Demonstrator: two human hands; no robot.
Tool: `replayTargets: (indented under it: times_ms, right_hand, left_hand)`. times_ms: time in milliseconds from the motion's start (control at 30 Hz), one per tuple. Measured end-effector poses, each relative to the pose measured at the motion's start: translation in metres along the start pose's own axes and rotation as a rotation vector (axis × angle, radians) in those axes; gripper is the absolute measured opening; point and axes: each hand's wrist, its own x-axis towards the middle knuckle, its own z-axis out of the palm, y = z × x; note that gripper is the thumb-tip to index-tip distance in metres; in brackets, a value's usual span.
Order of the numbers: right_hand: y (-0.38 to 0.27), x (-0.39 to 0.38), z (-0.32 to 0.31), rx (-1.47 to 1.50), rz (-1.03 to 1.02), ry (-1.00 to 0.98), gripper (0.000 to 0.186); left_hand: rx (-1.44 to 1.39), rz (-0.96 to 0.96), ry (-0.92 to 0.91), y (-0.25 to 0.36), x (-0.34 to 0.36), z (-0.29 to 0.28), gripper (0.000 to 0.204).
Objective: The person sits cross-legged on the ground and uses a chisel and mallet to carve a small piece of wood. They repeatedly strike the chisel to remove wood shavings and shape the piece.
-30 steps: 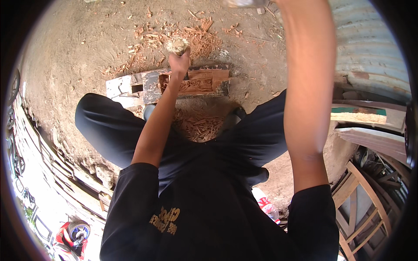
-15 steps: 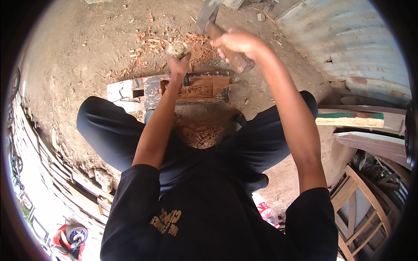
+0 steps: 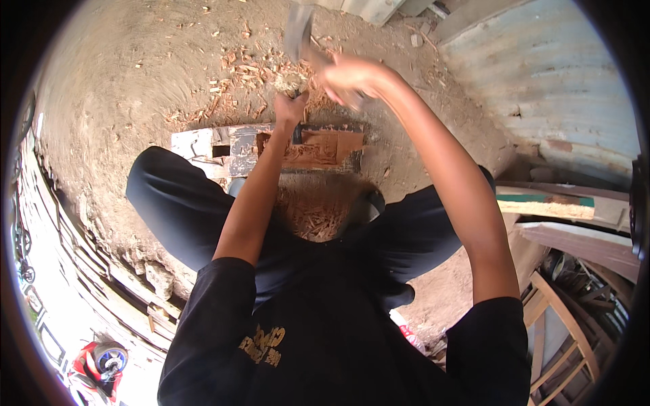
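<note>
My left hand (image 3: pixel 290 109) is closed around a chisel (image 3: pixel 296 134), its frayed, pale top end sticking up above my fist. The dark blade points down onto a wooden block (image 3: pixel 244 150) with carved-out recesses, lying on the ground before me. Up and to the right, my right hand (image 3: pixel 352 76) grips the wooden handle of a hatchet (image 3: pixel 298 34). Motion blurs the hatchet, and its broad metal head hangs in the air beyond the chisel's top, apart from it. Reddish wood chips lie in the block's larger recess.
Wood chips (image 3: pixel 254 74) litter the dirt floor beyond the block, and more shavings (image 3: pixel 315 213) lie between my legs. A corrugated metal sheet (image 3: pixel 542 88) stands at the right. Planks (image 3: pixel 575 240) and a wooden frame (image 3: pixel 569 325) are stacked at my right. A red motorbike (image 3: pixel 91 369) is at lower left.
My right hand and the hatchet have swung left and slightly nearer, toward the chisel. My left hand still holds the chisel at the block. The whole view has shifted slightly.
</note>
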Motion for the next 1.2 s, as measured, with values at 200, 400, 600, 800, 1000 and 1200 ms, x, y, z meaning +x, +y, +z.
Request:
replayTargets:
  times_ms: [200, 400, 600, 800, 1000, 1200]
  right_hand:
    - [0.007, -0.007, -0.017, 0.226, 0.178, -0.092, 0.027]
    - [-0.064, -0.041, -0.063, 0.149, -0.194, 0.29, 0.021]
    - [-0.034, 0.009, -0.021, 0.053, -0.435, 0.594, 0.026]
    - [0.016, -0.025, 0.009, -0.067, 0.174, -0.111, 0.032]
    - [-0.016, -0.043, -0.013, 0.185, 0.022, 0.013, 0.026]
    - [-0.061, -0.05, -0.034, 0.488, -0.423, 0.464, 0.021]
  left_hand:
    - [0.017, 0.023, -0.002, 0.013, -0.012, 0.008, 0.025]
    - [0.002, -0.032, -0.01, 0.015, -0.013, 0.005, 0.023]
    - [0.04, -0.073, -0.021, 0.021, -0.011, 0.01, 0.023]
    - [-0.157, 0.27, 0.064, -0.004, -0.009, 0.015, 0.021]
    - [-0.116, 0.072, 0.019, -0.023, 0.008, 0.016, 0.031]
    - [-0.027, -0.116, -0.042, 0.018, -0.015, 0.007, 0.029]
